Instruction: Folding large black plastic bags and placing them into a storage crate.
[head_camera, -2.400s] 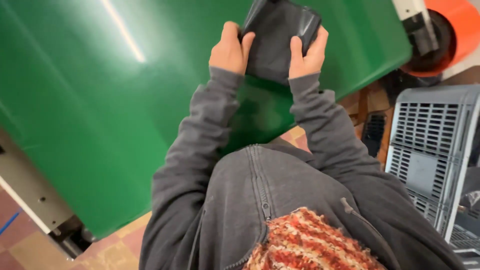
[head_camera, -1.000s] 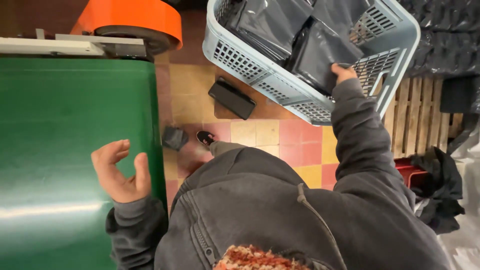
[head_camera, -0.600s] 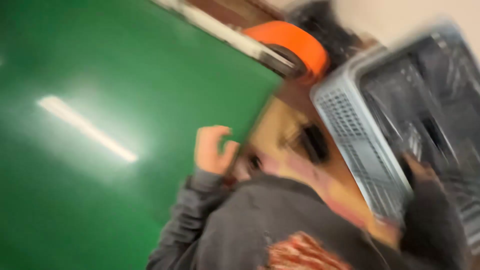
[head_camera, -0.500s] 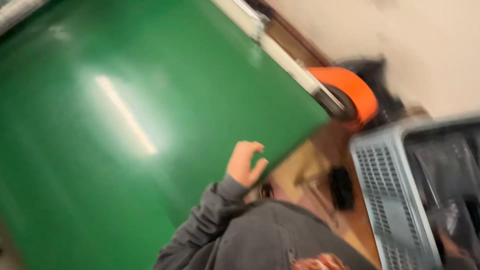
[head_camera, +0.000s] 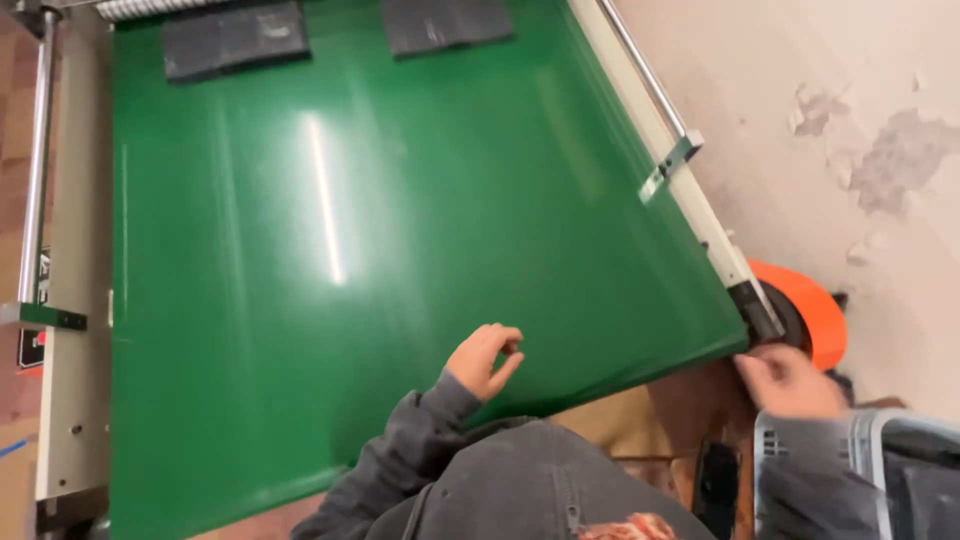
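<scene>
Left hand (head_camera: 483, 358) hovers empty, fingers loosely curled, over the green belt (head_camera: 400, 250) near its front edge; blurred right hand (head_camera: 790, 380), grip unclear, nears the orange roller (head_camera: 805, 305); two dark packages (head_camera: 235, 37) lie far up the belt

Pale wall (head_camera: 800, 60) with peeling patches; seemingly reddish tiled floor (head_camera: 690, 400).

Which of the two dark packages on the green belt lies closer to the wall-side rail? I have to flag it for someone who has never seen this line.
Start at the wide green conveyor belt and follow it to its far end, away from the person's left hand. Two flat dark packages lie there side by side. Pick the right package, nearer the white rail by the peeling wall; the left package is wider and sits toward the other edge.
</scene>
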